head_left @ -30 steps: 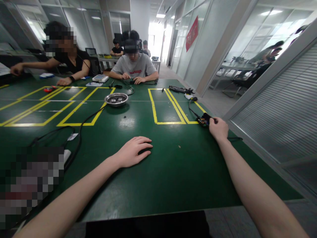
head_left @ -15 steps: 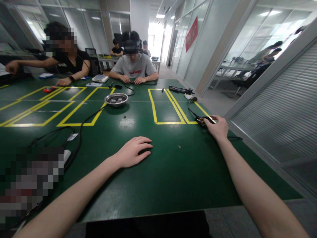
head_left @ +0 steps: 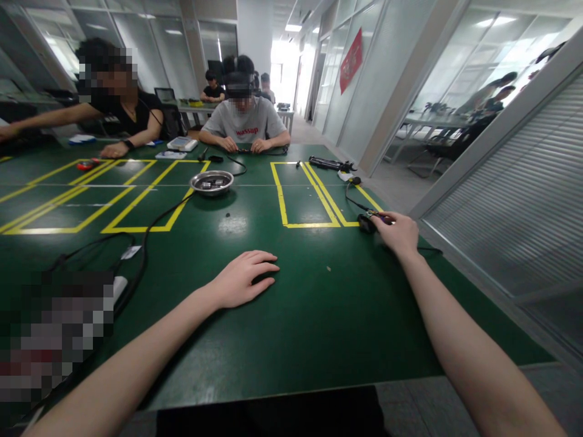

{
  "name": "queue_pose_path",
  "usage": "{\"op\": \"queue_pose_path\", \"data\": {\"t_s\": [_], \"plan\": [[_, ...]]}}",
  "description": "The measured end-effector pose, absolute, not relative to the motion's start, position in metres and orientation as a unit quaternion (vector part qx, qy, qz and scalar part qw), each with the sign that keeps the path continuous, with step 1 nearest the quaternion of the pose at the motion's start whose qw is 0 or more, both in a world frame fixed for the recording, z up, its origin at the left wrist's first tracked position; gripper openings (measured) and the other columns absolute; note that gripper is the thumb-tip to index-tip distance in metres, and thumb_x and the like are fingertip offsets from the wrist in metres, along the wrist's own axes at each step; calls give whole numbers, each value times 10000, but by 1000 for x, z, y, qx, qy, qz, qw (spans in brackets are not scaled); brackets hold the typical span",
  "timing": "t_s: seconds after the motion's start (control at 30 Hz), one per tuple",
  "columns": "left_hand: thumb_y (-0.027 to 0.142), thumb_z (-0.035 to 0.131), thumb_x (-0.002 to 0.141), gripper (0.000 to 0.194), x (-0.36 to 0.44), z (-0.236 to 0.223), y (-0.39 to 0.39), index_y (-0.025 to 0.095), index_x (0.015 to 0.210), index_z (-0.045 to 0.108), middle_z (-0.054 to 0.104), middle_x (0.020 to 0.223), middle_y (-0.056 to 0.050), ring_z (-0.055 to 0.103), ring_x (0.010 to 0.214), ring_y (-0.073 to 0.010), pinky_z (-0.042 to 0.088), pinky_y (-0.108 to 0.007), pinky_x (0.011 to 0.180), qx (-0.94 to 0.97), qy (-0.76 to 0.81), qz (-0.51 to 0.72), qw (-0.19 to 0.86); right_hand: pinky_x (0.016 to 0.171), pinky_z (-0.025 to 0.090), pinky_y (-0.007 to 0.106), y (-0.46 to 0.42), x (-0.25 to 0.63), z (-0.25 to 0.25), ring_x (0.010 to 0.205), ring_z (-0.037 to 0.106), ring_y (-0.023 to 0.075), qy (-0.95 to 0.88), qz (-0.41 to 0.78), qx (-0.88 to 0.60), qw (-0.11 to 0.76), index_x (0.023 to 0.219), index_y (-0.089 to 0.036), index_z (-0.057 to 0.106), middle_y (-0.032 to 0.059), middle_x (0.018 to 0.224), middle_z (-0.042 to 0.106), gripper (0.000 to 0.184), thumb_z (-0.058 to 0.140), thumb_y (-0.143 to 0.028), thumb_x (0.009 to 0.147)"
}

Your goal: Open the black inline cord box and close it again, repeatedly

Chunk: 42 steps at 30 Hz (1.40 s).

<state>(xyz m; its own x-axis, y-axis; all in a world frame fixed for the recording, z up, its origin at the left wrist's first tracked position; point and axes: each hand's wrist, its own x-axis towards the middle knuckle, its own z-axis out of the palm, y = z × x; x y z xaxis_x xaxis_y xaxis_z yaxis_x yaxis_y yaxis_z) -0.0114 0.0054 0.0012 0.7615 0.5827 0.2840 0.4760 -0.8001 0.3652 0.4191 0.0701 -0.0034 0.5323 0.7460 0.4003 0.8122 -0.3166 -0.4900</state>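
Note:
My left hand [head_left: 243, 279] lies flat on the green table [head_left: 291, 340], fingers spread, holding nothing. At the right, my right hand [head_left: 401, 235] closes round a small black device [head_left: 367, 223] with a black cable [head_left: 351, 195] attached. The device is tilted at the near corner of a yellow-taped rectangle. My fingers hide part of it, and its exact kind does not show.
A metal bowl [head_left: 212, 183] holds small metal parts. Beyond the right hand lies a folded black tripod-like object [head_left: 331, 164]. A long black cable [head_left: 146, 249] crosses the left side. Two people sit across the table, one with hands on a dark object.
The black device has turned over in my right hand, its face tipping out of sight. My left hand stays put. The arm of the person at far left reaches farther left.

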Motion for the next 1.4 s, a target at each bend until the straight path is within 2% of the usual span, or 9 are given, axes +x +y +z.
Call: {"op": "queue_pose_path", "data": {"t_s": [0.13,0.33,0.57,0.8,0.87,0.97,1.03,1.23,1.4], "plan": [[294,568,1029,257,-11,2,5,218,1224,718,678,1374,-109,621,1294,-267,493,-486,1129,930,282,194,136,919,536,459,70,419,-7,1115,682,363,-481,-94,-799,348,1231,-167,749,177,1210,744,434,599,-399,896],[293,569,1027,256,-10,2,5,214,1222,715,677,1376,-108,620,1294,-265,493,-481,1131,930,284,192,135,873,562,452,76,424,-20,1056,706,361,-477,-30,-836,269,1235,-202,748,162,1174,751,464,673,-445,847],[292,572,1022,253,-10,1,5,218,1217,715,679,1371,-105,623,1289,-270,498,-477,1120,928,285,195,138,890,578,446,72,392,-14,1080,714,347,-564,12,-782,266,1234,-197,734,135,1187,761,465,698,-433,835],[375,615,990,392,-13,12,4,210,1345,627,661,1378,-135,620,1263,-285,511,-468,1069,919,277,253,118,858,598,347,19,284,-5,1051,730,241,-840,189,-413,296,1254,-206,695,94,1209,750,370,682,-301,896],[428,687,925,418,-12,18,1,185,1264,656,696,1269,-143,648,1166,-292,529,-453,1005,918,261,277,111,882,585,320,0,262,-1,1045,731,217,-896,187,-299,269,1271,-198,685,96,1201,749,350,657,-284,933],[472,722,884,310,-9,22,-5,182,987,693,728,976,-84,661,925,-242,538,-395,856,930,229,251,137,700,559,249,-19,246,4,905,744,172,-938,126,-222,236,1297,-196,670,89,1200,748,343,603,-290,974],[514,747,855,346,-6,21,-8,184,941,690,718,939,-77,639,918,-249,532,-394,838,939,224,222,139,633,530,228,-22,245,5,862,741,155,-945,82,-207,239,1280,-193,673,84,1178,752,323,574,-307,995],[401,733,863,460,-11,14,-5,192,1267,668,690,1253,-124,577,1215,-324,495,-492,1048,935,283,185,105,691,549,242,-6,263,7,882,738,162,-922,18,-234,308,1303,-196,660,94,1117,756,326,584,-323,1012],[416,711,873,593,-16,10,2,183,1407,601,611,1437,-154,489,1378,-367,438,-565,1140,921,337,168,96,712,551,291,15,289,11,828,724,191,-898,58,-358,248,1241,-216,705,82,1082,757,400,726,-450,917]]}}
